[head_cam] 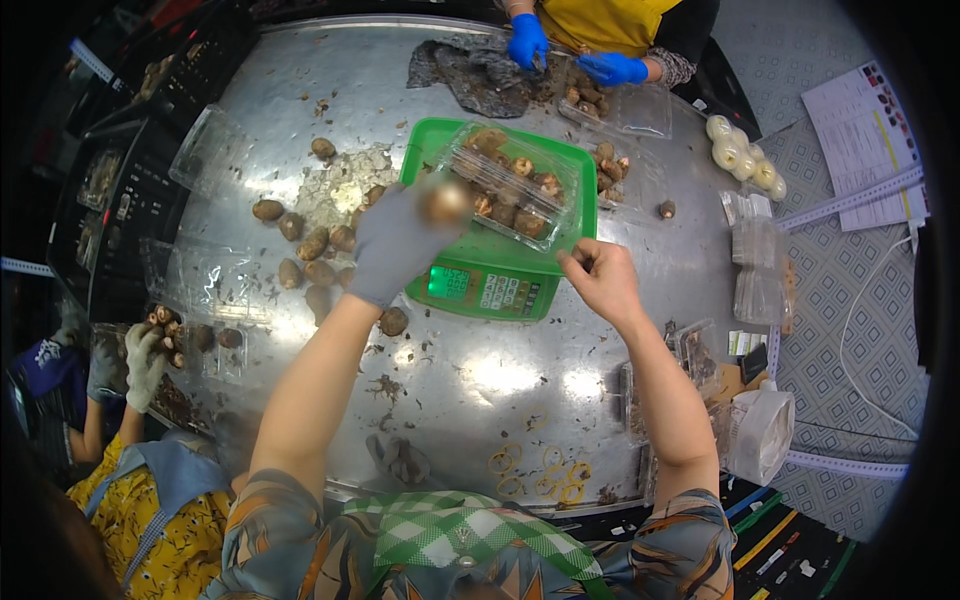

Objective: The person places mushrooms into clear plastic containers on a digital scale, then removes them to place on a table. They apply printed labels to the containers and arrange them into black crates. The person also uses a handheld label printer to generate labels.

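My left hand (397,244), in a grey glove, holds a taro corm (448,201) with a pale end, blurred, over the left part of a green weighing scale (583,225). On the scale's pan lies a clear plastic clamshell box (540,238), tilted, with several brown taro corms (504,213) in it. Bare, with fingers curled in, my right hand (604,277) is at the pan's front right corner; I see nothing in it. The scale's display (448,282) is lit green. Loose taro corms (312,244) lie to the left of my left hand.
Across the metal table (495,375), a person's blue-gloved hands (611,69) are beside a box of taros. Another person's gloved hand (144,364) holds taros at left. Rubber bands (551,476) and a grey glove (399,459) lie near me. Stacked clear boxes (756,255) stand at right.
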A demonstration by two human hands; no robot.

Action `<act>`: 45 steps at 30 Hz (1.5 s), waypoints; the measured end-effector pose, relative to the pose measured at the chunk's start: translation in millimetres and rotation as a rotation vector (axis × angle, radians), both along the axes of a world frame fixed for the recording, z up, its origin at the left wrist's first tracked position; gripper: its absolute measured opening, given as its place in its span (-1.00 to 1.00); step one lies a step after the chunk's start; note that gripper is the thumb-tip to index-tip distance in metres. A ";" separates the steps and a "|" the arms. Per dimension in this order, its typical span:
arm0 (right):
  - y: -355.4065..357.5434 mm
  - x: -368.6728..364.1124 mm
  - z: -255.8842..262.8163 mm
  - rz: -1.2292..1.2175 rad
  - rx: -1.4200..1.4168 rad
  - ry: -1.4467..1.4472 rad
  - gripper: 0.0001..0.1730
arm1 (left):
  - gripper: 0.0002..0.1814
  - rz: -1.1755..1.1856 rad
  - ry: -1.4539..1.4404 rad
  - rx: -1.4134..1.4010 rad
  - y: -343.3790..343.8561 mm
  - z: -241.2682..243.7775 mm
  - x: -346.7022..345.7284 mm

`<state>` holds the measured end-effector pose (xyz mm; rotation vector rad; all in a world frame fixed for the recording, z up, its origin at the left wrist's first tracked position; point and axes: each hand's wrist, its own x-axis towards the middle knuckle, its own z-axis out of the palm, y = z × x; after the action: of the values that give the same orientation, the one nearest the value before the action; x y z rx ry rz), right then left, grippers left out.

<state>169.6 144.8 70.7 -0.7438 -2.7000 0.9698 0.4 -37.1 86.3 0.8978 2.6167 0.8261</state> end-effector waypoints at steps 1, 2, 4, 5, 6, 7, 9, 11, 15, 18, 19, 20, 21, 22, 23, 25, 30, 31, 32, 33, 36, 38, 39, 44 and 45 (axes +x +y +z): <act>-1.1 -0.8 1.2 0.012 -0.003 -0.020 -0.63 | -0.47 -0.020 -0.027 0.005 -3.8 -0.7 -0.3; -1.4 -0.7 2.0 0.041 0.005 -0.071 -0.62 | -0.48 -0.040 -0.055 0.009 -10.2 -2.8 -2.1; -0.3 1.0 1.1 0.093 0.021 -0.173 -0.60 | -0.49 -0.047 -0.108 0.077 -25.1 -13.4 -4.3; 0.6 2.5 1.9 0.134 -0.035 -0.231 -0.59 | -0.49 -0.031 -0.133 0.140 -35.8 -23.3 -4.2; 1.1 3.4 3.6 0.182 -0.092 -0.287 -0.59 | -0.48 -0.010 -0.156 0.202 -48.1 -33.9 -5.1; 1.2 4.2 4.4 0.229 -0.149 -0.344 -0.58 | -0.46 0.073 -0.119 0.174 -60.8 -48.2 -7.9; 2.9 8.2 -4.6 0.266 -0.243 -0.316 -0.65 | -0.42 0.234 -0.047 0.120 -84.0 -81.5 -13.0; 1.6 9.0 -5.4 0.230 -0.402 -0.246 -0.78 | -0.36 0.309 0.024 0.065 -101.6 -101.3 -17.2; -1.0 -4.8 12.4 0.077 -0.705 0.081 -0.72 | -0.40 0.330 0.136 -0.090 -111.2 -111.3 -11.2; 13.2 -24.7 17.3 0.005 -0.684 0.390 -0.60 | -0.40 0.276 0.209 -0.193 -111.2 -114.6 -4.4; 20.2 -30.3 16.8 -0.025 -0.650 0.491 -0.58 | -0.40 0.248 0.246 -0.230 -109.0 -114.4 -3.2; 28.6 -33.9 15.7 -0.011 -0.529 0.438 -0.57 | -0.45 0.221 0.313 -0.141 -104.1 -114.0 -3.2; 36.9 -38.2 12.6 0.006 -0.413 0.384 -0.57 | -0.50 0.198 0.381 -0.056 -98.6 -113.3 -3.7; 44.4 -41.7 10.2 0.022 -0.296 0.328 -0.57 | -0.55 0.174 0.448 0.031 -90.6 -112.0 -3.8; 51.0 -44.9 8.5 0.073 -0.182 0.286 -0.56 | -0.60 0.150 0.514 0.119 -80.4 -110.0 -3.6; 56.6 -55.9 5.8 0.193 0.036 0.200 -0.54 | -0.62 0.007 0.461 0.325 -54.8 -92.5 -2.1; 55.8 -71.6 1.5 0.361 0.263 -0.050 -0.42 | -0.50 -0.255 0.499 0.378 5.9 -83.4 19.9; 56.7 -70.5 -4.2 0.362 0.275 -0.052 -0.40 | -0.53 -0.229 0.467 0.294 13.1 -84.6 26.4; 52.5 -71.6 -1.4 0.343 0.203 -0.077 -0.40 | -0.56 -0.202 0.431 0.224 20.0 -84.2 31.6; 49.9 -72.0 3.0 0.312 0.140 -0.114 -0.40 | -0.58 -0.174 0.383 0.242 25.7 -82.6 34.8; 43.6 -75.5 8.6 0.320 0.119 -0.110 -0.41 | -0.64 -0.098 0.259 0.349 33.2 -82.8 45.2; 47.0 -77.6 2.8 0.336 0.078 -0.088 -0.42 | -0.67 -0.062 0.212 0.416 28.5 -86.6 52.9; 51.8 -76.1 0.2 0.337 0.060 -0.080 -0.43 | -0.68 -0.055 0.200 0.444 26.9 -83.2 59.3; 61.7 -75.3 -2.6 0.348 -0.017 -0.083 -0.50 | -0.75 -0.011 0.438 0.523 -9.1 -81.2 52.8; 61.8 -74.7 -0.2 0.344 -0.006 -0.093 -0.51 | -0.77 0.004 0.471 0.422 -32.0 -71.6 35.8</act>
<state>95.0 206.6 70.4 -0.3363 -2.9710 1.0351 36.3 -69.1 14.7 1.3365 2.8795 1.3427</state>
